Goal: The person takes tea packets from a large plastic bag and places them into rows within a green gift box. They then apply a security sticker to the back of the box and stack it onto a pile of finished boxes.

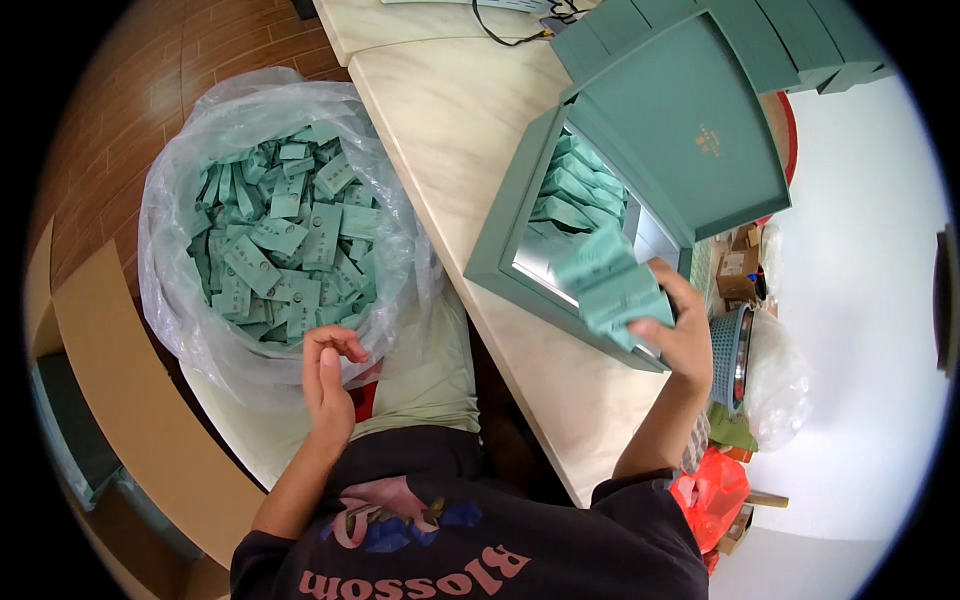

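My right hand (682,325) grips a bunch of green sachets (608,283), slightly blurred, over the near part of a green gift box (500,243). The box stands on the table with its lid (690,120) swung up to the right. Inside, a row of green sachets (578,190) fills the far part, and a pale lining shows around them. At the left, a clear plastic bag (165,230) holds a heap of loose green sachets (285,235). Over the bag's near rim hovers my left hand (332,375), with nothing in it and its fingers loosely bent and apart.
The pale marble-look table (420,110) runs diagonally beneath the box. More green boxes (700,40) are stacked at the far right. An open cardboard carton (130,390) stands at the lower left. A blue basket (728,355) and a red plastic bag (712,497) lie beyond my right arm.
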`<state>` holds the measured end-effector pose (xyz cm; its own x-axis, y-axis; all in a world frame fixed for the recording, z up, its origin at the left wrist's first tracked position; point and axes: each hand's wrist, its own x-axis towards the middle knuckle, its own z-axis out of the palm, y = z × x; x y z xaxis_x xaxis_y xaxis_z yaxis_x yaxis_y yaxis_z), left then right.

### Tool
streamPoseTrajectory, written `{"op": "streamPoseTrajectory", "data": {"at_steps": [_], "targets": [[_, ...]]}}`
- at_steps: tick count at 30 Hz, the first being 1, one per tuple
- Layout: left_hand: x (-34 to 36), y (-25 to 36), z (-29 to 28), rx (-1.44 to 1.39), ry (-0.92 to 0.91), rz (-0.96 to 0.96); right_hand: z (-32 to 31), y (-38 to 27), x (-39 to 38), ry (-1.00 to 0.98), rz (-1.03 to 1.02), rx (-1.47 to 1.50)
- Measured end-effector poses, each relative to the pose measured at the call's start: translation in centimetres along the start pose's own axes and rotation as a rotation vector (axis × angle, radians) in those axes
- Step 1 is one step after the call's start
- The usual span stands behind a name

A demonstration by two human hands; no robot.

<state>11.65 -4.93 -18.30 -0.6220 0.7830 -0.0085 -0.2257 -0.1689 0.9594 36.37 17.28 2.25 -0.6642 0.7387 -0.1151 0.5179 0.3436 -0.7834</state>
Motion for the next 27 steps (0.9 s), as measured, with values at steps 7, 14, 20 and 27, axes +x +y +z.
{"op": "streamPoseTrajectory", "data": {"at_steps": [7, 14, 20, 27], "targets": [[-1.0, 0.2, -0.9, -0.095, 0.009, -0.159, 3.9, 1.7, 4.0, 0.218, -0.032, -0.646], [-0.6, -1.6, -3.7, -0.061, 0.135, -0.193, 7.5, -1.8, 2.4, 0.461, -0.165, -0.731], [1.1, -3.2, -6.4, -0.008, 0.211, -0.207, 10.6, -1.5, 2.2, 0.549, -0.044, -0.750], [2.1, -4.8, -8.2, -0.022, 0.272, -0.233, 10.0, 0.0, 2.1, 0.388, 0.085, -0.766]]}}
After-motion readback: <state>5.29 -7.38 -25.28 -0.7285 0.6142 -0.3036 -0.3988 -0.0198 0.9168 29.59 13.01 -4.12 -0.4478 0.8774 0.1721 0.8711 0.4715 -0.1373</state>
